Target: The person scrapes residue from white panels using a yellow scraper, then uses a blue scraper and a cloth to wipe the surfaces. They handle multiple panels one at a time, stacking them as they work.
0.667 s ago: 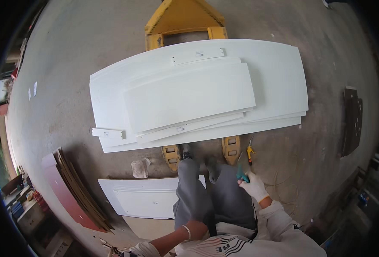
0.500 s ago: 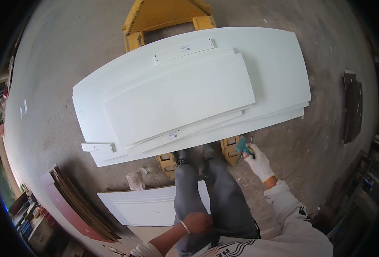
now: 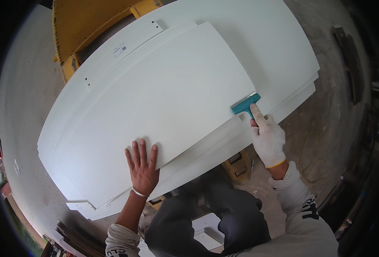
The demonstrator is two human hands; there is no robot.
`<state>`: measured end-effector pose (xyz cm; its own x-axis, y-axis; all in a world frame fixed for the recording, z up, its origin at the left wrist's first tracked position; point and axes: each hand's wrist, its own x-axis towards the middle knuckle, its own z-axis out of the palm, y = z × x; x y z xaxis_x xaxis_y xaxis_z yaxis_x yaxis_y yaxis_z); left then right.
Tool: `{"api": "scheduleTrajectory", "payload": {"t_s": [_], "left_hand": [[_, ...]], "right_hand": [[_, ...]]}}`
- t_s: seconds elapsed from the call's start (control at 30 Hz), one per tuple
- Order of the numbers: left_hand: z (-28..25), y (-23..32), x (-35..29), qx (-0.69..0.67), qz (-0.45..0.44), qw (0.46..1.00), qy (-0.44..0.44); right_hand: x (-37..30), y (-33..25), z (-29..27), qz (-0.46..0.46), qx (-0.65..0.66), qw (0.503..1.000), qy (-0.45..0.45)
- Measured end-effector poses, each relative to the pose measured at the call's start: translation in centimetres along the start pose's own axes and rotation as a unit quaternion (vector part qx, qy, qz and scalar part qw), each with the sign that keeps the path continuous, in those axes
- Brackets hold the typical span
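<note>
A white panel (image 3: 155, 103) lies on top of a stack of larger white boards (image 3: 279, 47). My bare left hand (image 3: 143, 169) rests flat on its near edge, fingers spread, a bracelet round the wrist. In a white knit glove, my right hand (image 3: 268, 136) grips a teal scraper (image 3: 246, 104), the index finger stretched along its head. The scraper's blade sits at the panel's near right corner. Whether the blade touches the surface is hard to tell.
Under the stack is a yellow pallet jack (image 3: 86, 25). A narrow white strip (image 3: 119, 50) with holes and a label lies beyond the panel. Dark boards (image 3: 349, 64) lie on the floor at the right; more boards (image 3: 76, 237) stand at the lower left.
I have bent closer to the stack. My left hand has come from my lap onto the panel, and my right hand has brought the scraper up to the panel's corner.
</note>
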<state>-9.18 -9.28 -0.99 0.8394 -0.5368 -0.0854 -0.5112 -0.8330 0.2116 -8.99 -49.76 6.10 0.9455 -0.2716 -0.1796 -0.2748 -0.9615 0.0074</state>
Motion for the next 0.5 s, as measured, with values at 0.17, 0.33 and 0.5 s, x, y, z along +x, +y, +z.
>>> {"api": "scheduleTrajectory", "payload": {"t_s": [0.17,0.33,0.5], "left_hand": [[0.5,0.0,-0.3,0.033,0.025,0.999,0.018],[0.9,0.3,-0.6,0.035,0.024,0.999,0.023],[0.9,0.3,-0.5,0.027,0.030,0.999,0.024]], "right_hand": [[0.1,0.0,2.0,0.040,0.041,0.998,0.031],[4.2,-0.5,1.6,0.020,0.018,0.999,0.044],[11.8,-2.0,0.7,0.013,0.088,0.996,-0.006]]}}
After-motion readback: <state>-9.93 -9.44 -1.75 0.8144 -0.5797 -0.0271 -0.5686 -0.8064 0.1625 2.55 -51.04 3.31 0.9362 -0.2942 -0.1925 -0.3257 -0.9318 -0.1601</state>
